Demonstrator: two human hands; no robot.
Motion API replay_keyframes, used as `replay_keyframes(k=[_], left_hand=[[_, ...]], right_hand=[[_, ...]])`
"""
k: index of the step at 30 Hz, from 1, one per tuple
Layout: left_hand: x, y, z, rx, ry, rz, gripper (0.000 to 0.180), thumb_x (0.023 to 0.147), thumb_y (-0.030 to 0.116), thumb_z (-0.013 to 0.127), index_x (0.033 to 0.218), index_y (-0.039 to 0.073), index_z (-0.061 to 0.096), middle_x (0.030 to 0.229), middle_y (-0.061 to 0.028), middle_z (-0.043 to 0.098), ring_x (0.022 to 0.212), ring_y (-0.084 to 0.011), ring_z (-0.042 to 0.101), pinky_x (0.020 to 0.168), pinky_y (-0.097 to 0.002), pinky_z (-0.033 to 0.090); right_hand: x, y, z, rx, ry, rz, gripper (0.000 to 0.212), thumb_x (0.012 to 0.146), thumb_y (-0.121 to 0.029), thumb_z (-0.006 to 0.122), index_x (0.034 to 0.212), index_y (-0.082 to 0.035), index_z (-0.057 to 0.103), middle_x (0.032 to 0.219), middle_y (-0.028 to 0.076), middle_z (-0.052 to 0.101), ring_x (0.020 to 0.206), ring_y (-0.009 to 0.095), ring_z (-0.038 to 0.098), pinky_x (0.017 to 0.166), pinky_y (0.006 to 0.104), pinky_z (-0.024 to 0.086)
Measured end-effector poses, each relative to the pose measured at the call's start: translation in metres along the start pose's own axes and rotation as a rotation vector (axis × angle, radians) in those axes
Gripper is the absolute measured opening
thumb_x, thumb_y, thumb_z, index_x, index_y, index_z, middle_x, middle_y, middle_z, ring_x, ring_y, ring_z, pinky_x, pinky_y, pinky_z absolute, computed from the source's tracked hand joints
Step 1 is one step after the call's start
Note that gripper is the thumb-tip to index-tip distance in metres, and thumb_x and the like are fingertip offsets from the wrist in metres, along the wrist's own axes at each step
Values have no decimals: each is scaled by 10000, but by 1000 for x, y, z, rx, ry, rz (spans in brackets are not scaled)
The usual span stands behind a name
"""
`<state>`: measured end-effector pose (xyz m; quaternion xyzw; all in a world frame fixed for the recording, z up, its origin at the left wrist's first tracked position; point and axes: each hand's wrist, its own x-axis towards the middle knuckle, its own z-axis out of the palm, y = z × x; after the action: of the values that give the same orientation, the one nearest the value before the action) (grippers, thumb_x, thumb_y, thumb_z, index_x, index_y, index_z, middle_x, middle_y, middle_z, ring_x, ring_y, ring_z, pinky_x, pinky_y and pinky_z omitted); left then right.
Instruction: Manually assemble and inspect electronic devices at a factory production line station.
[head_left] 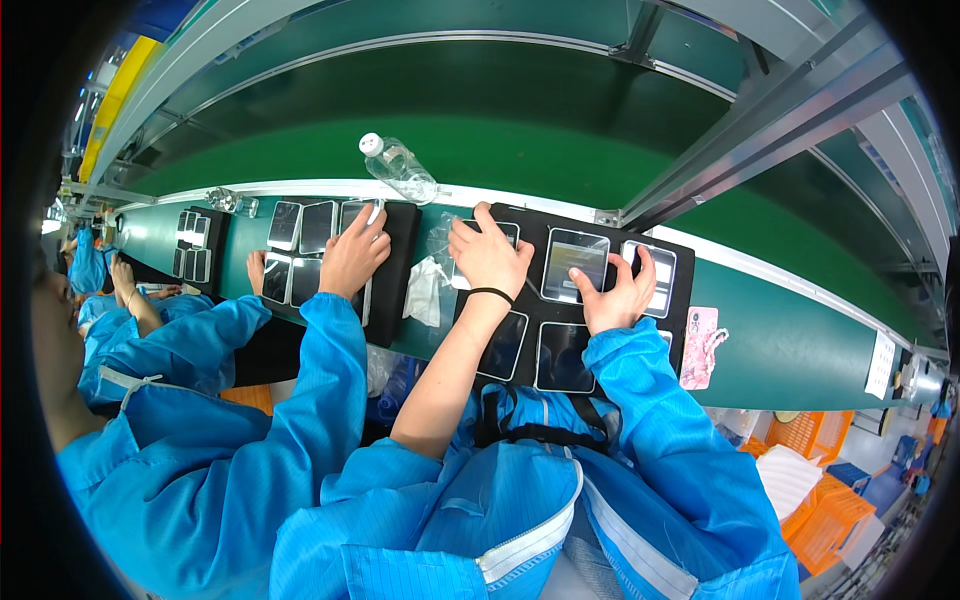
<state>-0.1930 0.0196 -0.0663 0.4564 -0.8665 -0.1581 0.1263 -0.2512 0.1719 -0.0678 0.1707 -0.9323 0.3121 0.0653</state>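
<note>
On a black foam tray (543, 222) in front of me lie several tablets in two rows. My left hand (492, 252), a black band round its wrist, lies over the far-left tablet (462, 278), fingers spread and hiding most of it. My right hand (620, 298) is spread between two tablets. Its thumb touches the far-middle tablet (575, 262), which has a lit screen, and its fingers reach over the far-right tablet (660, 272). The near-left tablet (503, 345) and near-middle tablet (563, 357) are dark. Another at the near right is mostly hidden.
A co-worker's hand (354, 258) works over a second tray (402, 240) of devices on the left. Crumpled white tissue (424, 292) lies between the trays. A clear bottle (400, 168) leans by the bench's far rail. A pink phone (698, 352) lies right; a metal post (740, 130) rises beyond.
</note>
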Motion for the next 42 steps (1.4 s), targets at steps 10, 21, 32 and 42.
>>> replay_keyframes(k=[10,21,32,42], left_hand=[[2,-1,1,-43,-19,-3,853,598,272,800,1283,46,345,1176,-301,401,1084,-435,443,946,-507,373],[1,-2,2,-20,10,3,804,599,265,794,1247,46,372,1136,-272,418,1038,-412,466,915,-493,392],[-1,-2,4,-23,53,25,798,609,278,787,1252,47,375,1147,-281,420,1051,-415,459,934,-488,382],[-3,-2,5,3,91,14,753,619,264,777,1234,65,390,1137,-256,450,1047,-431,485,933,-493,395]], right_hand=[[0,2,2,6,4,6,538,598,-335,867,994,-32,665,1345,151,395,1257,352,354,1060,450,306],[-2,2,5,34,33,4,520,568,-309,878,957,-34,669,1306,152,416,1240,373,354,1062,466,295],[0,1,1,-20,25,-68,548,643,-350,825,1060,-51,632,1324,169,403,1244,390,348,1051,500,280],[-9,-16,-22,-33,-167,-425,296,732,-132,591,1014,-117,681,1447,141,354,1370,356,270,1129,538,125]])
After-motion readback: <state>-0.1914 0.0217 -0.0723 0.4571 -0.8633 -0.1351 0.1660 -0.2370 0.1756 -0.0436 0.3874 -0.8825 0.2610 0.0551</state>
